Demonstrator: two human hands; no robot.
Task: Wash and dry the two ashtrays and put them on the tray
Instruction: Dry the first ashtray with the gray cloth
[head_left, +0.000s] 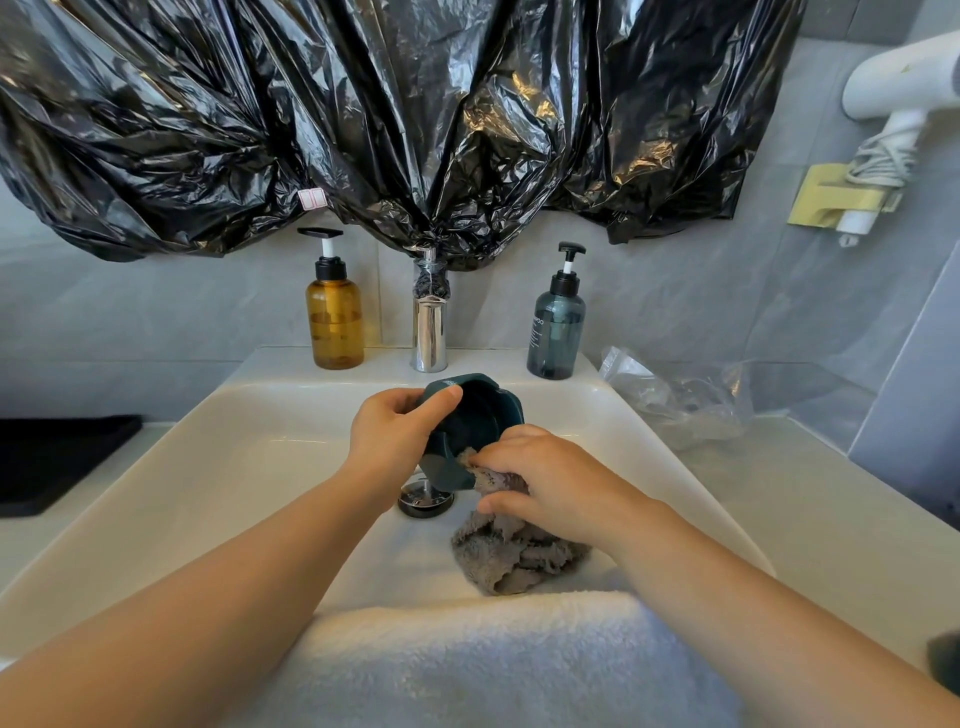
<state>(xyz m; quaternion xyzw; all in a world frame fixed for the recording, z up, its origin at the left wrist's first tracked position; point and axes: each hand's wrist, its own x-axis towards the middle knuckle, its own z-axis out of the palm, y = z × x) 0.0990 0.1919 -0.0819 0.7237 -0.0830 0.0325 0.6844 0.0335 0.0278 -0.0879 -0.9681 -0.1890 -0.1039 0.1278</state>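
Tilting the dark green ashtray (470, 423) over the sink (218, 467), the left hand (389, 441) is gripping its rim while the right hand (550, 483) is pinching a grey cloth (514, 556) against its lower edge. Wiping looks underway; next, probably turning it for the remaining surfaces.

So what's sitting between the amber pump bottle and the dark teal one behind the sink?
In the head view, only the chrome faucet stands between the amber pump bottle and the dark teal bottle, on the sink's back ledge.

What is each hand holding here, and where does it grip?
Left hand grips the ashtray by its outer wall and rim; right hand pinches the grey cloth near its top.
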